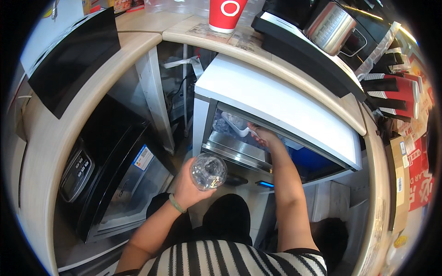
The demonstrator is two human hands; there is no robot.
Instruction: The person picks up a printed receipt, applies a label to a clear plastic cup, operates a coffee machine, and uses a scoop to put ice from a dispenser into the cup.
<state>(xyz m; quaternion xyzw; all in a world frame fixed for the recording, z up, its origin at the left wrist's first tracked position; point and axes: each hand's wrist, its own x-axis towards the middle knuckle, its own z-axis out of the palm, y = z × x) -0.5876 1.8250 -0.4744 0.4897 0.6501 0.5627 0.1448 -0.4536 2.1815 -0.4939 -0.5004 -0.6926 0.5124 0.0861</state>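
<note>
A clear plastic cup (pixel 208 171) is in my left hand (pixel 193 186), its open top facing up, in front of the ice machine. Whether anything lies inside the cup I cannot tell. My right hand (pixel 259 135) reaches through the front opening of the white-topped ice machine (pixel 269 93) and grips the handle of a white scoop (pixel 234 125). Ice (pixel 222 126) shows around and in the scoop. Below the opening is a stainless steel ledge (pixel 238 146).
A black appliance with a button panel (pixel 76 174) stands at left under the curved wooden counter (pixel 138 46). On the counter are a red paper cup (pixel 226 15), a black tray (pixel 304 51) and a steel pitcher (pixel 331 29). Stacked red cups (pixel 407 89) are at right.
</note>
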